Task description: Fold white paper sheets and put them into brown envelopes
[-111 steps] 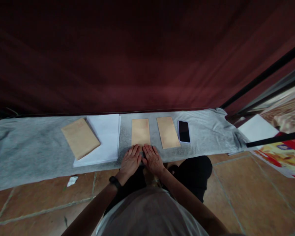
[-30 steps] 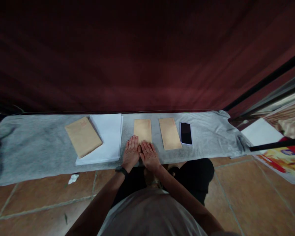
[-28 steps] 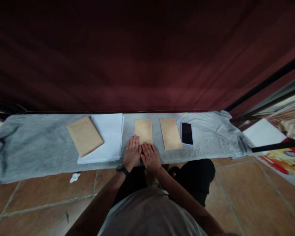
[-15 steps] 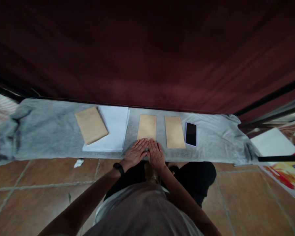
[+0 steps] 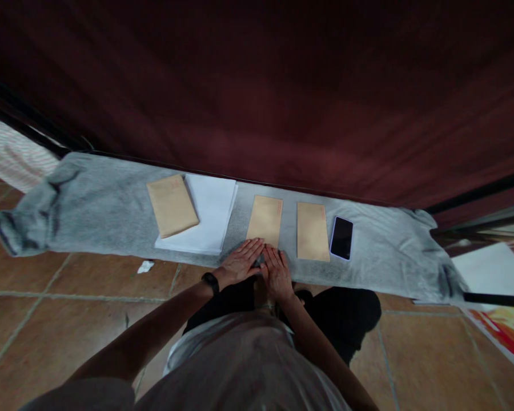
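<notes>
2 bare hands, the left hand [image 5: 240, 264] and the right hand [image 5: 278, 278], rest flat at the near end of the middle envelope [image 5: 266, 217], which lies on the grey cloth [image 5: 388, 245] between a stack of white paper [image 5: 214, 208] and another brown envelope [image 5: 312, 231]. On each hand the fingers lie extended, close together, clamped on nothing. The step looks like smoothing the near edge: light, even pressure from both hands probably suits it best, fingertips kept level so the paper neither creases nor skids on the soft cloth. Compared with 1.0 s earlier, the left fingertips sit lower, at the near end rather than up along the left side, and the row slants more in view; its order is unchanged.
</notes>
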Motion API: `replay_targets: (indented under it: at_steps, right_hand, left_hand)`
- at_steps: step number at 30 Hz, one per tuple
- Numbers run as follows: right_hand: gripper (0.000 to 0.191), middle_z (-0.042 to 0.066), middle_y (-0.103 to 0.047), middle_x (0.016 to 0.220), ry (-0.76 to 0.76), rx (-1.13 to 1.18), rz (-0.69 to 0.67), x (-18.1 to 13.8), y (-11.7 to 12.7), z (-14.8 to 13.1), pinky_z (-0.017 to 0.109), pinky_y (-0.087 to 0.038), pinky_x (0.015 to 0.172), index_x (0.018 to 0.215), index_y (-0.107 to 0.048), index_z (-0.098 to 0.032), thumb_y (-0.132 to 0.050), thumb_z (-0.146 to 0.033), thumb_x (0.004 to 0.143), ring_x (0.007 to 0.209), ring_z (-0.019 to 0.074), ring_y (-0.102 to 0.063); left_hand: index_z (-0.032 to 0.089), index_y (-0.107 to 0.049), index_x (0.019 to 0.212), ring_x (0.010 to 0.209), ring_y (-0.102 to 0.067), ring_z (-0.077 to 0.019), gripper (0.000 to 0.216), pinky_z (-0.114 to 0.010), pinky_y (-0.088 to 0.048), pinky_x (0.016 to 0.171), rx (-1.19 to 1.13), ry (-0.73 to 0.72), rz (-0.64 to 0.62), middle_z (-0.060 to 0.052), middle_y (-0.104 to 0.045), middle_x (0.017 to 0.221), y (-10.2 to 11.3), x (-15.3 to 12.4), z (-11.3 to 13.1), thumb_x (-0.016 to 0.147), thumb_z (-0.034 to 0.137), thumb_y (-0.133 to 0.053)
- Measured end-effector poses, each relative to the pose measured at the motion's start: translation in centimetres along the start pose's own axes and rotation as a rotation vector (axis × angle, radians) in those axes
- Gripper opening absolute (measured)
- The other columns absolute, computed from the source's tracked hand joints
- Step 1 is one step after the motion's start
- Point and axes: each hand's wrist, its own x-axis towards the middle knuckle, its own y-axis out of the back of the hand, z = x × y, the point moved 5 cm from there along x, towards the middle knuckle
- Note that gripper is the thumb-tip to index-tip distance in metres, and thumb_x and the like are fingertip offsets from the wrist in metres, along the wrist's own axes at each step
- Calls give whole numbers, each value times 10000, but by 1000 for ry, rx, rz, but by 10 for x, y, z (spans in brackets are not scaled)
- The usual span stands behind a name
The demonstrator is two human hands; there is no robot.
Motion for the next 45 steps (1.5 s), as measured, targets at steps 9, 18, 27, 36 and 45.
replay_targets:
  at_steps: [9, 18, 27, 36, 45]
  right_hand:
    - [558, 138, -449, 1588, -20, -36, 10, -10, 3, 7, 482, -263, 1242, 1581, -350, -118, -374, -344, 1072, 1498, 253, -375]
    - [547, 132, -435, 1598, -63, -77, 6, -17, 11, 17, 458, -251, 1251, 1576, -360, -110, -351, -327, 1075, 1493, 243, -379]
    - [542, 140, -447, 1590, -91, -54, 24, -19, 13, 19, 478, -261, 1245, 1570, -371, -105, -346, -335, 1079, 1496, 255, -372]
    - [537, 107, -457, 1590, 12, 6, -7, 1, 0, -16, 467, -260, 1256, 1560, -397, -149, -422, -353, 1064, 1509, 236, -351]
    - [559, 177, -425, 1596, -203, -51, 100, -6, 1, 5, 513, -281, 1229, 1567, -371, -95, -424, -309, 1054, 1508, 287, -347]
  left_hand:
    - [194, -323, 1591, 1574, -176, -245, 659, -425, -189, 1278, 10, -10, 6, -123, -231, 1690, 5, -6, -3, 1032, 536, -387]
    - [182, -326, 1592, 1560, -233, -233, 647, -432, -221, 1280, 17, 92, 48, -108, -308, 1667, 4, -21, -19, 1033, 502, -386]
    - [116, -306, 1591, 1541, -286, -249, 657, -447, -271, 1264, 80, 98, 113, -138, -342, 1645, 4, -34, -26, 1044, 475, -364]
    - [194, -389, 1568, 1526, -322, -272, 587, -465, -295, 1243, 78, 123, 133, -119, -355, 1643, 6, -32, -22, 1035, 440, -404]
    - [194, -521, 1481, 1509, -356, -301, 498, -504, -289, 1235, 80, 200, 165, -145, -425, 1602, 12, -26, -10, 1007, 325, -449]
